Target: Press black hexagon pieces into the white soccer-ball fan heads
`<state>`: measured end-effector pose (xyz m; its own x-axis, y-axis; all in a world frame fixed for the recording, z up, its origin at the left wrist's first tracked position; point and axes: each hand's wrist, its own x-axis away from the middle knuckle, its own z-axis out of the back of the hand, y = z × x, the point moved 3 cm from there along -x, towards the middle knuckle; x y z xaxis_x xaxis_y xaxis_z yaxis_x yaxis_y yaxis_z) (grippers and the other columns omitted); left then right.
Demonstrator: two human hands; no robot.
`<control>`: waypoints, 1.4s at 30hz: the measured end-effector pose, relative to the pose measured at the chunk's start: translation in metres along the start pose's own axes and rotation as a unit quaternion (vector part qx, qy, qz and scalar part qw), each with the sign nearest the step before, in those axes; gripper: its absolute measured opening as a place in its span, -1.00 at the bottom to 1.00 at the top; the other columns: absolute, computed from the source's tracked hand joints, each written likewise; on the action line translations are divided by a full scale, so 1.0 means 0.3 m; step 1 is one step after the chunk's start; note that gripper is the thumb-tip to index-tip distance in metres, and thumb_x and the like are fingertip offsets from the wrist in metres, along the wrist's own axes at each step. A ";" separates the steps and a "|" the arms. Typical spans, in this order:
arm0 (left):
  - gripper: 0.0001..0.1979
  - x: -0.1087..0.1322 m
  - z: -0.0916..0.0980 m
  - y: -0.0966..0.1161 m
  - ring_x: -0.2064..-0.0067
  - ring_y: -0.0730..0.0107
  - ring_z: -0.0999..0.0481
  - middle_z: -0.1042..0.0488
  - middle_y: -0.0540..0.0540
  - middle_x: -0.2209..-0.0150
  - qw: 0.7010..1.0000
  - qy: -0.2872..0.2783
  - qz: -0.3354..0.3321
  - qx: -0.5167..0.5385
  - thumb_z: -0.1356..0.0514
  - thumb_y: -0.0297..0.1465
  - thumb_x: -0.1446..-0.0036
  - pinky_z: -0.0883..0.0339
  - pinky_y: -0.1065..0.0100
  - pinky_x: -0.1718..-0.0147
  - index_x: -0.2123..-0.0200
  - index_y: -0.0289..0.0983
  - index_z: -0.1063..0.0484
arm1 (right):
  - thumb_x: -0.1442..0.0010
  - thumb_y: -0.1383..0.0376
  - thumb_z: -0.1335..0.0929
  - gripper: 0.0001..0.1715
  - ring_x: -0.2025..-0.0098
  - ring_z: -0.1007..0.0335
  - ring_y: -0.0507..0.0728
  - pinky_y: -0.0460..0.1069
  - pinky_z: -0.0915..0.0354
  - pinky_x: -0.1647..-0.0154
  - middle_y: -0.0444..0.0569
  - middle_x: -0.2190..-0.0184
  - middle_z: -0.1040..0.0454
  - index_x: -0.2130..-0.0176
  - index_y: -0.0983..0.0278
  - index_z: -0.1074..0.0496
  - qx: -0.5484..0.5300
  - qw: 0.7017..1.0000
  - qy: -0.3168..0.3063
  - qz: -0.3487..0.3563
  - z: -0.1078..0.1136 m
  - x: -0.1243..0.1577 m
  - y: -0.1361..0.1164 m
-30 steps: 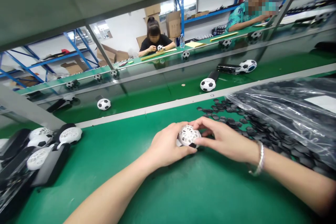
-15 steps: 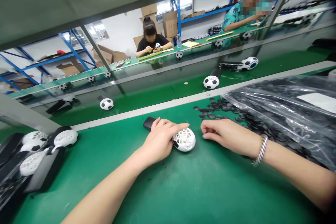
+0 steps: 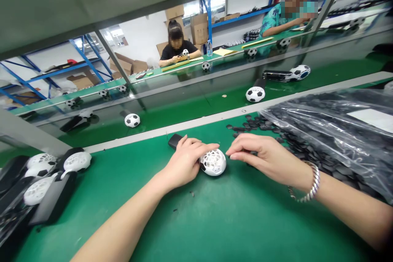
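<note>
1. My left grip [image 3: 184, 162] clasps the white ball [image 3: 214, 166] on the worktop [image 3: 233, 221].
2. My right grip [image 3: 265, 155] is pinched just beside it; I cannot tell whether it grasps anything.
3. Black pieces [image 3: 337, 168] lie beside a plastic bag [image 3: 334, 127].

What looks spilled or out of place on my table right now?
Two small dark scraps lie on the green table, nearer you than the ball and away from the black pieces. Those spread loosely beside the clear bag, perhaps just a working pile. I see no obvious damage.
</note>
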<state>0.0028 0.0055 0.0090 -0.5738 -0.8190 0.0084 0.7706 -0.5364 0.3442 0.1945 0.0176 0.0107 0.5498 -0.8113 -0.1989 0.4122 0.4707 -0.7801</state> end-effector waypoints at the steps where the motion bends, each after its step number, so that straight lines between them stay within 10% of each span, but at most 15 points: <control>1: -0.31 0.001 0.000 0.000 -0.03 0.31 -0.25 -0.42 0.02 0.06 1.000 0.003 0.000 0.000 0.06 -0.69 0.09 0.14 0.00 -0.16 -0.10 -0.03 -0.18 | -0.18 0.18 -0.26 -0.76 0.30 -0.37 0.09 -0.01 -0.30 0.24 -0.06 0.37 -0.46 0.35 0.21 -0.47 0.003 1.000 -0.006 -0.002 -0.004 0.001 0.001; 12: -0.29 0.001 -0.006 0.011 -0.11 0.25 -0.19 -0.37 0.01 -0.01 1.000 -0.011 0.018 0.016 0.04 -0.67 0.11 0.23 -0.07 -0.19 -0.13 -0.04 -0.13 | -0.19 0.28 -0.26 -0.81 0.26 -0.39 0.07 -0.02 -0.28 0.22 -0.09 0.32 -0.50 0.29 0.18 -0.47 0.011 0.998 -0.040 0.041 -0.040 0.017 -0.030; 26: -0.19 0.001 -0.012 0.019 -0.19 0.05 -0.10 -0.32 -0.07 -0.08 0.996 -0.002 0.043 0.077 -0.26 0.01 0.20 0.36 -0.12 -0.19 -0.14 -0.09 -0.14 | -0.12 0.26 -0.31 -0.85 0.29 -0.29 0.06 -0.01 -0.24 0.24 -0.09 0.38 -0.34 0.46 0.23 -0.40 -0.044 0.999 -0.011 -0.014 -0.083 0.017 -0.035; 42: -0.34 -0.003 -0.015 0.030 -0.05 0.23 -0.27 -0.41 -0.07 0.07 0.991 0.040 0.066 0.106 -0.26 -0.11 0.12 0.27 0.01 -0.22 -0.07 -0.18 -0.26 | -0.06 0.27 -0.31 -0.83 0.50 -0.05 -0.03 -0.09 -0.11 0.50 -0.19 0.47 -0.15 0.44 0.25 -0.18 -0.175 0.979 0.010 -0.104 -0.155 0.010 0.013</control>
<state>0.0115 0.0006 0.0078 -0.4413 -0.8973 -0.0039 0.7571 -0.3747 0.5352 0.1641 0.0011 -0.0205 0.4642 -0.8854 -0.0229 0.2377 0.1494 -0.9598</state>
